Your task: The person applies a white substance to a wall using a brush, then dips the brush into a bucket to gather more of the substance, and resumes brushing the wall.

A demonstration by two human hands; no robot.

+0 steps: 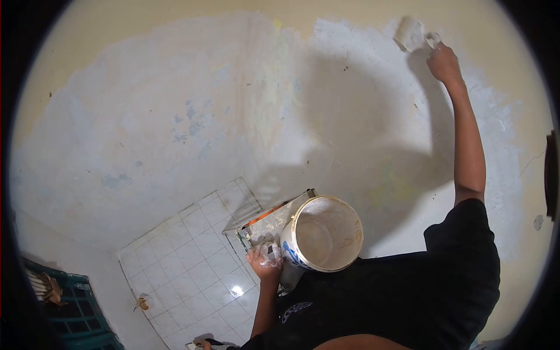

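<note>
Your right hand (444,63), up at about 1 o'clock, is closed around the handle of a wide brush (409,34) pressed to the wall (175,116), your arm stretched high, likely to reach the edge of the whitened patch. Your left hand (265,262), near 6 o'clock, curls tightly around the side of a white bucket (324,233) with a smeared flat tray (274,220) touching it (both hugged close to your chest, probably to stay within the brush's reach), above a tiled floor (192,262).
</note>
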